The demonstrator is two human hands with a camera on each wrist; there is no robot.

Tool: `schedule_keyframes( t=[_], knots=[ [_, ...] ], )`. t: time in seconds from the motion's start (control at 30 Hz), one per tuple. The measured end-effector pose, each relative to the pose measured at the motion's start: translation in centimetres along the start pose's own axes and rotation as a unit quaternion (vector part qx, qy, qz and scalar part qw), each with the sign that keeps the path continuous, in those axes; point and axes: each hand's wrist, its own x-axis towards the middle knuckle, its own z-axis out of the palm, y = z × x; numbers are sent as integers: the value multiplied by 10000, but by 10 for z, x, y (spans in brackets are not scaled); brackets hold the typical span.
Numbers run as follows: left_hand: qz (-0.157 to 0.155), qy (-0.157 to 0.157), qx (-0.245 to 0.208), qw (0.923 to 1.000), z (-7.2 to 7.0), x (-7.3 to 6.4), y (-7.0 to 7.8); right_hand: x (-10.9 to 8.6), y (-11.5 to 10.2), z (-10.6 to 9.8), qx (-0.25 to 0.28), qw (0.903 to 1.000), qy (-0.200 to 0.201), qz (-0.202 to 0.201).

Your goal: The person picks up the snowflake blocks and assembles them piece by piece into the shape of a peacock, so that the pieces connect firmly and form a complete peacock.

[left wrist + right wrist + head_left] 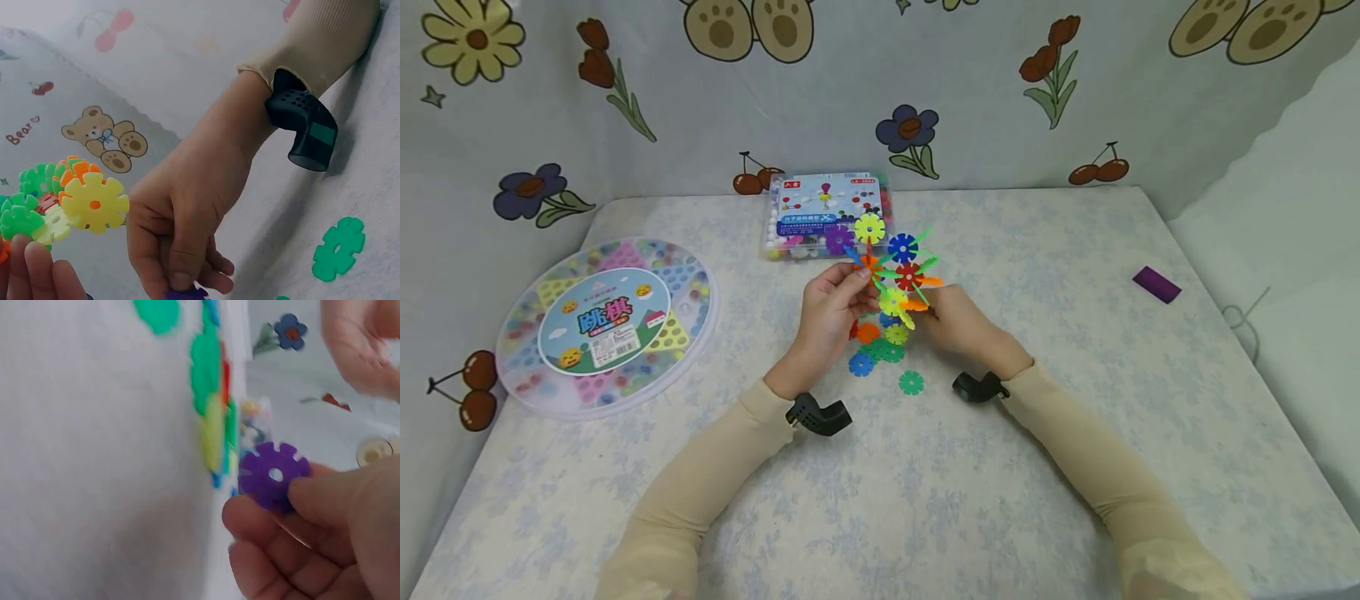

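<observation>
My left hand (829, 315) grips a cluster of interlocked snowflake discs (909, 277) in yellow, blue, red, green, orange and purple, held up over the table. Beside it on the right, my right hand (964, 327) pinches a single purple snowflake disc (257, 478) between thumb and fingers. That disc is hidden behind the fingers in the head view, and only its edge shows low in the left wrist view. In the left wrist view, a yellow disc (95, 204) of the cluster faces the camera, close to the right hand. Below the hands lie loose discs (861, 364) in several colours.
One green disc (912, 382) lies apart, nearer the front. A round Chinese checkers box (696, 367) rests at left. Behind the hands stands a clear case (827, 204) of colourful pieces. A purple rectangular piece (1157, 284) lies at far right, near the table edge.
</observation>
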Motion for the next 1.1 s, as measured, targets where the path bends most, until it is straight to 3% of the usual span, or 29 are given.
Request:
schedule_keyframes(
  t=[0.1,0.2,0.3,0.4,0.53,0.73,0.93,1.1],
  knots=[
    [-84,67,187,9998,-1,1,1,1,1,-15,538,9960,292,653],
    [-193,103,404,9989,-1,1,0,-2,2,-34,1441,9814,732,1039],
    [-273,79,526,9982,0,2,-1,-5,1,-50,2246,9635,1056,1002],
    [-346,-69,580,9977,-1,1,-1,-8,-2,-60,2719,9512,1251,746],
    [-480,-369,666,9959,-2,1,0,-10,-5,-66,2808,9491,1371,392],
    [-453,-525,811,9943,-3,0,-2,-13,-10,-67,2749,9527,1264,-279],
    [-428,-635,1048,9915,-5,1,-4,-13,-11,-67,3026,9432,1066,-868],
    [-473,-543,1140,9909,-5,1,-5,-16,-16,-67,2642,9532,1160,-900]
  ],
)
